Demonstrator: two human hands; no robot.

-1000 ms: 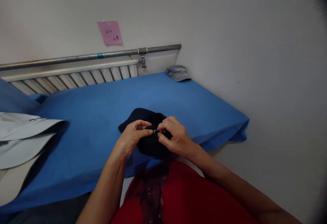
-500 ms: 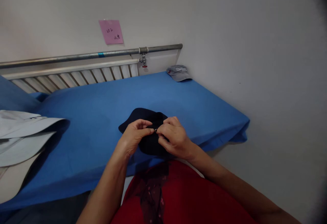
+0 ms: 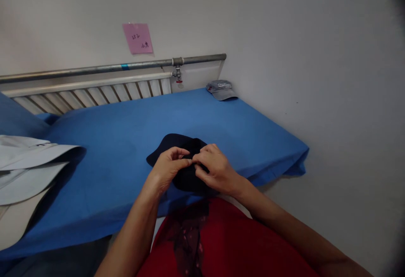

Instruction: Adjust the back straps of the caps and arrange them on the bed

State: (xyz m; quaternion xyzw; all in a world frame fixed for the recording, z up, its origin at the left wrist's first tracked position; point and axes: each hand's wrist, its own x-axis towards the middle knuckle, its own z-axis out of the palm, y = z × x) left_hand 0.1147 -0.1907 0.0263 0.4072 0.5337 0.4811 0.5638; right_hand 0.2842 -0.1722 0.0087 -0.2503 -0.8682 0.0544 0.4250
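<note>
A dark navy or black cap (image 3: pixel 168 142) lies near the front edge of the blue-covered table (image 3: pixel 133 125), its brim pointing to the left. My left hand (image 3: pixel 169 165) pinches the cap between thumb and fingers at its strap opening. From the other side, my right hand (image 3: pixel 214 165) is closed on the same spot, fingertips meeting those of the left hand. The small fastening between the fingertips is covered by the fingers.
Several light caps (image 3: pixel 34 159) are stacked at the left. A grey cap (image 3: pixel 222 90) sits in the far right corner against the wall. Behind the table run a radiator (image 3: pixel 95 95) and a metal pipe (image 3: pixel 95 69). A pink note (image 3: pixel 138 38) hangs above.
My right fingers have shifted slightly left and closed over the shiny fastening that showed before. My left hand and the cap have stayed nearly still.
</note>
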